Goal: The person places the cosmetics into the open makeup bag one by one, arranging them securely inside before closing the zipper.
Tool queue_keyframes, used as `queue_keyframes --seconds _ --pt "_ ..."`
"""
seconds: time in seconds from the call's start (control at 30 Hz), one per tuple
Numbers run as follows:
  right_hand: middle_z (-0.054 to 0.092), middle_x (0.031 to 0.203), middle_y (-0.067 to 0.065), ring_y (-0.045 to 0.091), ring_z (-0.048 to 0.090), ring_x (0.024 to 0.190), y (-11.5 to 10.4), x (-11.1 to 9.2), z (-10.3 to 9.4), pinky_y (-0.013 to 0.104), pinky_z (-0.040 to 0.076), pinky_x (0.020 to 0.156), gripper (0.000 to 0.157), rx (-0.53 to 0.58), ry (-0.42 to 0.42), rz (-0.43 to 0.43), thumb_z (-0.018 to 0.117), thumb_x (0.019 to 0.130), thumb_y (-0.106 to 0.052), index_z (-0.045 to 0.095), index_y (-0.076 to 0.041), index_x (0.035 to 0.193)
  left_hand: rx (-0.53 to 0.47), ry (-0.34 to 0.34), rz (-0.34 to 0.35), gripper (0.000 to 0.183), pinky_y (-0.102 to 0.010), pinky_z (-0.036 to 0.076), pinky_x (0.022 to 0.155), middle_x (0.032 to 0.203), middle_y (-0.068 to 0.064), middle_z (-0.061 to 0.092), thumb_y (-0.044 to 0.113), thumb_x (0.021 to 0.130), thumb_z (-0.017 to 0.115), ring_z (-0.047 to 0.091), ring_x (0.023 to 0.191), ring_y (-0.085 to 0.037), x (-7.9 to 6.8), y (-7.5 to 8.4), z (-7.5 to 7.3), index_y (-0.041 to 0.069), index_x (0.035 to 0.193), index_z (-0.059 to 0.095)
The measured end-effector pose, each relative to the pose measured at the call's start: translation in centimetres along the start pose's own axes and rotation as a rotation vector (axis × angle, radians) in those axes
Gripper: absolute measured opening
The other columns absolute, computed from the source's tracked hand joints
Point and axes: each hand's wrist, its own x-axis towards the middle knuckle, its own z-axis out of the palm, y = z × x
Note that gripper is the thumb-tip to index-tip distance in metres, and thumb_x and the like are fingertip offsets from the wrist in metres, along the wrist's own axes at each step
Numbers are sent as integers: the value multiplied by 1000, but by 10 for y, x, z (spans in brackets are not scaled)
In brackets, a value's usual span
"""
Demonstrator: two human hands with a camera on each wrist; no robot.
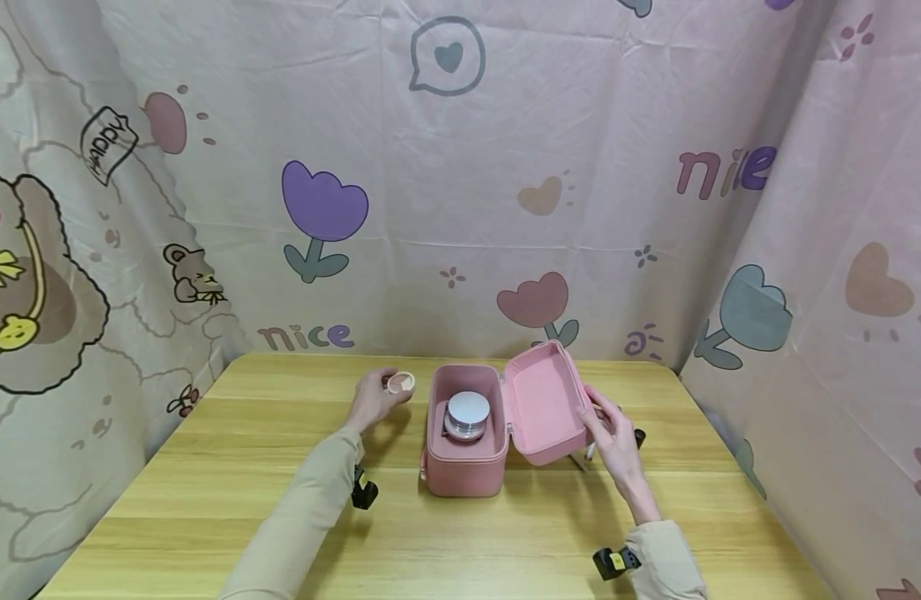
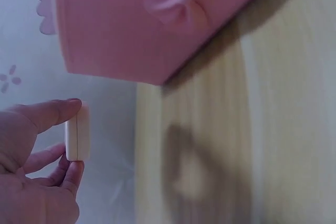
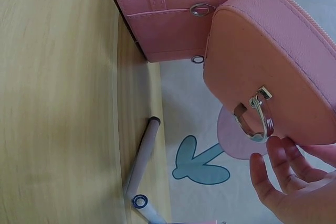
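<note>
The left hand (image 1: 372, 398) pinches a cream compact (image 1: 401, 382); the right hand (image 1: 613, 437) grips the lid (image 1: 546, 408) of the pink vanity case (image 1: 466, 479). Only the head view shows a silver-capped jar (image 1: 468, 412) inside.

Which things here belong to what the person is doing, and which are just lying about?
Seemingly in the job:
flat round cream disc, pinched by the left hand
open pink leather-look case, its lid held by the right hand
round silver-topped jar inside

Probably just lying about:
slim greyish-pink tube
white tube near it
</note>
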Motion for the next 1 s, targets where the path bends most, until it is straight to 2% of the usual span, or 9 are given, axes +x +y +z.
queue_keyframes --seconds 0.23,0.53,0.73,1.0 --pt "54 144 39 -11 62 102 0 0 0 8 52 87 54 6 -5 -2 56 106 -8 42 11 154 -4 -6 99 56 -57 53 104 125 -33 68 5 85 82 66 116 -47 2 17 -3 -16 133 61" --pt "56 141 40 -11 62 100 0 0 0 9 52 86 54 -4 -2 -5 56 106 -8 42 11 155 -41 -53 169 55 -55 54 105 127 -32 68 6 86 82 66 117 -47 2 45 1 -14 133 62" --pt "54 144 39 -11 61 100 -1 0 -1 8 51 86 55 -12 -2 -1 56 106 -8 41 12 154 -61 -80 166 57 -54 54 106 131 -33 65 5 85 83 66 119 -47 -1 59 11 -15 134 61" --pt "53 145 39 -12 62 100 -1 0 0 8 51 87 54 -1 -4 4 56 106 -7 41 13 154 -57 -110 172 56 -54 53 105 129 -31 64 7 86 85 65 118 -45 -2 68 26 -14 133 61"
